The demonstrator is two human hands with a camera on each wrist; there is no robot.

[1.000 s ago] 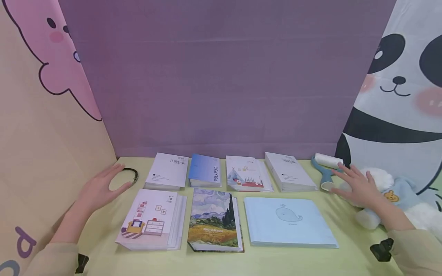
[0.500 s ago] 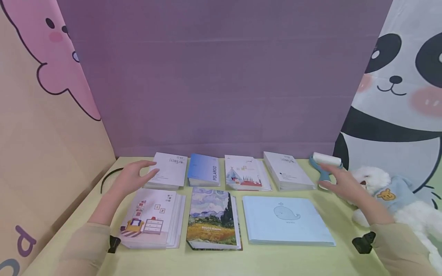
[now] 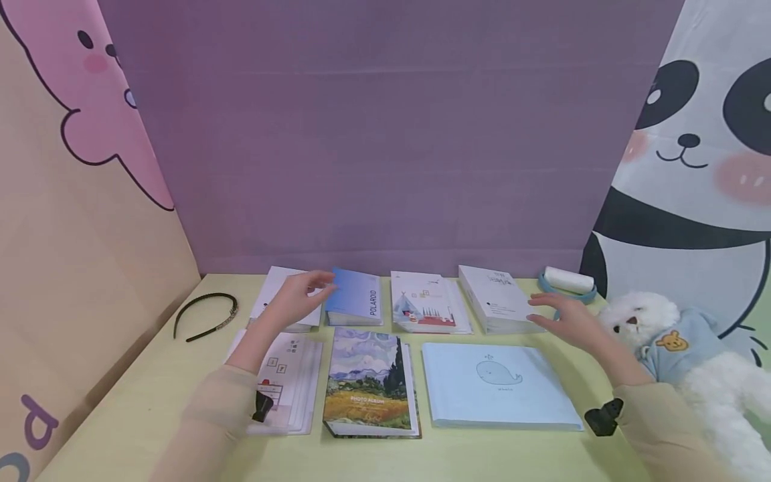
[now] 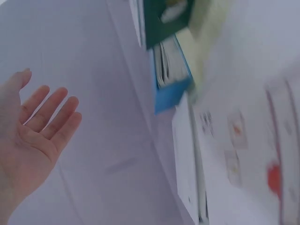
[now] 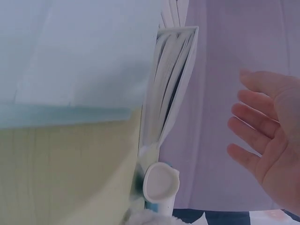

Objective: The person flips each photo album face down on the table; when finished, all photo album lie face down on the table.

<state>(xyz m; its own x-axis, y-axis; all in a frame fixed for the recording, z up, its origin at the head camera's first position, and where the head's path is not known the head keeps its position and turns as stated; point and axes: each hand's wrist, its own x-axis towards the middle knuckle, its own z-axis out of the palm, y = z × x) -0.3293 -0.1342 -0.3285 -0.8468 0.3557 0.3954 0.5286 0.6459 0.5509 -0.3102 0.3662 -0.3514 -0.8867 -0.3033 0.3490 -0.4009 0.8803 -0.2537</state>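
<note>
My left hand [image 3: 298, 298] hovers over the back-left white album [image 3: 270, 294], fingertips close to the blue Polaroid album [image 3: 361, 298]. Its fingers are relaxed and hold nothing, as the left wrist view shows with the open palm [image 4: 37, 136]. Near the right edge of the back-right white album [image 3: 496, 301] is my right hand [image 3: 566, 320], fingers loosely extended around nothing. Between them lies an album with a tent picture [image 3: 418, 304]. In front are a room-picture album [image 3: 298, 375], partly behind my left forearm, a landscape photo album [image 3: 369, 381] and a light-blue whale album [image 3: 500, 388].
A black headband [image 3: 233, 309] lies at the left of the yellow table [image 3: 132, 402]. At the back right stand a lint roller [image 3: 568, 280] and a white plush bear [image 3: 687, 348] in a blue top. A purple cloth [image 3: 385, 134] rises behind the albums.
Both hands have moved inward: the left rightwards from the headband to over the back-left albums, the right leftwards from the lint roller to the back-right album. The fingers have drawn closer together.
</note>
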